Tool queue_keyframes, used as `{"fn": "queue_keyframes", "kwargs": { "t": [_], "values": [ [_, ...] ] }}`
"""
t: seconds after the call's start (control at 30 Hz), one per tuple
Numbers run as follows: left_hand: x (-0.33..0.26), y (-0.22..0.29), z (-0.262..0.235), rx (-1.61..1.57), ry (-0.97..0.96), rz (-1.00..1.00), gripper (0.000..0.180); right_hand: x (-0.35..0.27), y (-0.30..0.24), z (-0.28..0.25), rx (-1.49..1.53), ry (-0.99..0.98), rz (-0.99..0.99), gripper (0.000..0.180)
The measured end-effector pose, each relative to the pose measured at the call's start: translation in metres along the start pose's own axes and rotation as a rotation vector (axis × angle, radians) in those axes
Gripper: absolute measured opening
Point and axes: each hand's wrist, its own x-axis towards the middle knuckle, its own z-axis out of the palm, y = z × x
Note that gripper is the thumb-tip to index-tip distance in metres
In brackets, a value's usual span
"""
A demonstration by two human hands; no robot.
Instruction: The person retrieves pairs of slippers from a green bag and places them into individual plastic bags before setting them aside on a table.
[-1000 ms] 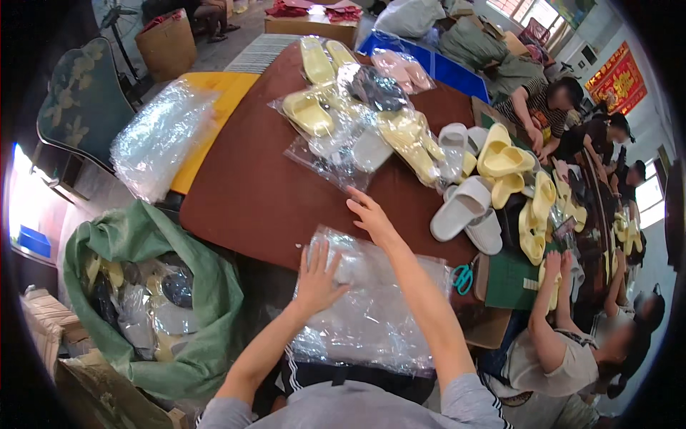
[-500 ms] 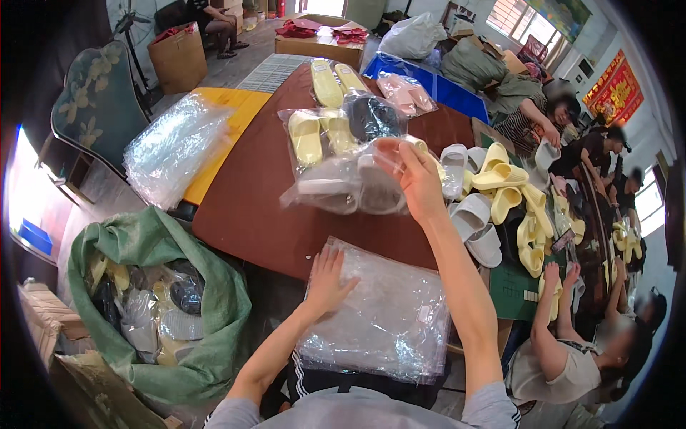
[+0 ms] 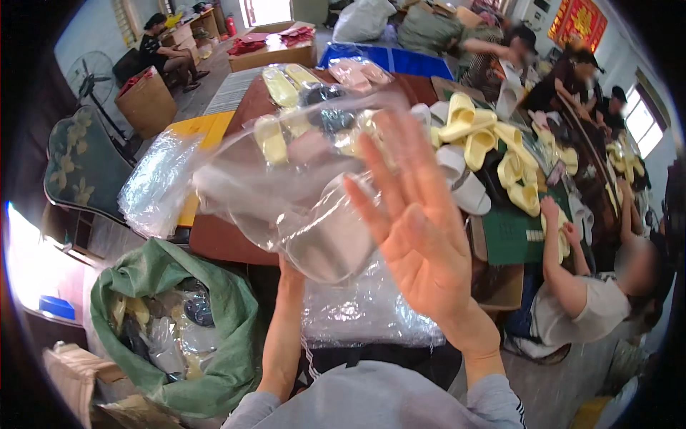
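Observation:
A clear plastic bag holding a pair of grey slippers hangs in front of me, blurred by motion. My right hand is at its right side, palm showing and fingers spread, overlapping the edge of the bag. My left hand is behind the bag, fingers hidden; only the left wrist shows below it. Under the bag, a stack of clear plastic bags lies at my lap. Behind on the brown table are bagged yellow slippers and bagged pink slippers.
A green sack of bagged slippers stands at lower left. Another pile of clear bags lies on the yellow board. Loose yellow slippers heap at the right, on a green surface. Several other people work along the right.
The bagged grey slippers have come nearer to me. My right hand has opened and moved lower. My left hand has left the bag stack and gone behind the bag. The view has shifted.

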Motion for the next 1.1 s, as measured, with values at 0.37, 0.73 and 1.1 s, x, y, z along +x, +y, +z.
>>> {"fn": "queue_keyframes", "kwargs": {
  "t": [0.37,0.73,1.1],
  "values": [
    [0.004,-0.026,-0.023,0.119,-0.187,-0.434,0.071,-0.232,0.027,-0.102,0.117,0.877,0.371,0.07],
    [-0.046,-0.058,0.006,0.981,-0.193,-0.219,0.07,-0.24,0.019,-0.173,-0.835,0.862,0.355,0.036],
    [-0.057,-0.093,0.004,0.957,-0.142,-0.128,0.059,-0.236,0.094,-0.301,-0.584,0.628,0.875,0.051]
  ]
}}
